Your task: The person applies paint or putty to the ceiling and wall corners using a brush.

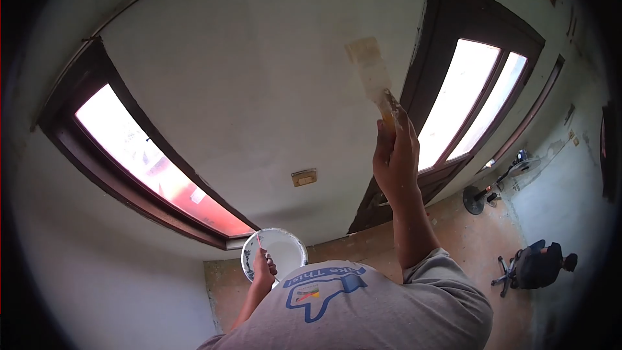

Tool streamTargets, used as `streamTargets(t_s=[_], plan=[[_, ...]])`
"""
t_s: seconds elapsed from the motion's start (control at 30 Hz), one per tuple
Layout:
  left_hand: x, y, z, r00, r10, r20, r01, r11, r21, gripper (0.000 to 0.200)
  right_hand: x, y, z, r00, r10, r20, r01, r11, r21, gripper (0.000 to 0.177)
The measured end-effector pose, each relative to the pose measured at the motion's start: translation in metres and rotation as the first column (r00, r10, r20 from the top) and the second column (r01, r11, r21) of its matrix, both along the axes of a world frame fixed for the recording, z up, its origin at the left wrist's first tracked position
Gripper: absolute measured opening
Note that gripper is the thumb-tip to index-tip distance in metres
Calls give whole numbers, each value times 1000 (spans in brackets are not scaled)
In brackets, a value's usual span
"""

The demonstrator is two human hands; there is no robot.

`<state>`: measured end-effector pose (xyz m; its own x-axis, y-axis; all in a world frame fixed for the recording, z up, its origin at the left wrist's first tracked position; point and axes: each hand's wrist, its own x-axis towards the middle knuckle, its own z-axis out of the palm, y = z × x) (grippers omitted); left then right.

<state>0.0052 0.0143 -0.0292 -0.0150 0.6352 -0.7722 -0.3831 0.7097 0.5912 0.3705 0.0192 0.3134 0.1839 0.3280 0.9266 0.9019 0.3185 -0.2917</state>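
Raised high in front of me, my right hand (396, 152) is closed round the amber handle of a putty knife (370, 68). Its wide blade points up and overlaps the pale wall (259, 78), left of the dark door frame. Low and to the left, my left hand (262, 267) is wrapped round the thin, partly pink handle of a white bucket (295, 246). The bucket's mouth faces up towards me, with dark smears along the left of its rim. My fingers hide the middle of the handle.
A dark-framed window (162, 168) is at the left, and a glazed dark door (453, 104) at the right. A switch plate (304, 177) sits low on the wall between them. On the tiled floor (453, 220) at the right stand a fan (473, 201) and a black swivel chair (538, 266).
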Motion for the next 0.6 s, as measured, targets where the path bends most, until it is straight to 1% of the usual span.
streamTargets(t_s=[0.03,0.1,0.13,0.2,0.23,0.3,0.33,0.43,0.5,0.53,0.6], plan=[[-1,1,0,1000,-15,14,15,1000,-11,25,-6,6,9,1000,-7,-3,7,1000,9,39],[-5,-2,-1,999,-42,31,42,999,-26,25,-21,10,24,991,-50,-125,37,994,-107,36],[-6,-1,-1,998,-51,29,52,998,-19,25,-25,16,28,990,-59,-128,46,994,-100,36],[-6,-2,-1,996,-85,28,86,996,-27,25,-29,23,33,984,-59,-167,24,979,-202,32],[-7,-2,-1,995,-88,37,89,996,-20,25,-31,21,32,984,-67,-167,32,979,-200,32],[-16,-2,-2,993,-102,59,103,994,-26,26,-43,12,25,984,-98,-151,48,951,-306,29],[-16,-2,-2,992,-105,76,108,994,-35,27,-44,5,22,983,-102,-153,52,952,-302,29],[-16,-2,-1,992,-104,71,106,994,-28,27,-40,-14,29,987,-110,-118,74,958,-276,28],[-18,-2,-5,993,-95,76,97,995,-23,27,-36,-16,40,991,-118,-59,116,993,-35,28],[-23,0,-7,993,-94,77,96,995,-23,27,-41,-10,47,991,-117,-59,115,993,-35,28],[-22,0,-7,992,-96,76,99,995,-29,27,-37,7,74,998,-63,-28,66,988,139,29]])
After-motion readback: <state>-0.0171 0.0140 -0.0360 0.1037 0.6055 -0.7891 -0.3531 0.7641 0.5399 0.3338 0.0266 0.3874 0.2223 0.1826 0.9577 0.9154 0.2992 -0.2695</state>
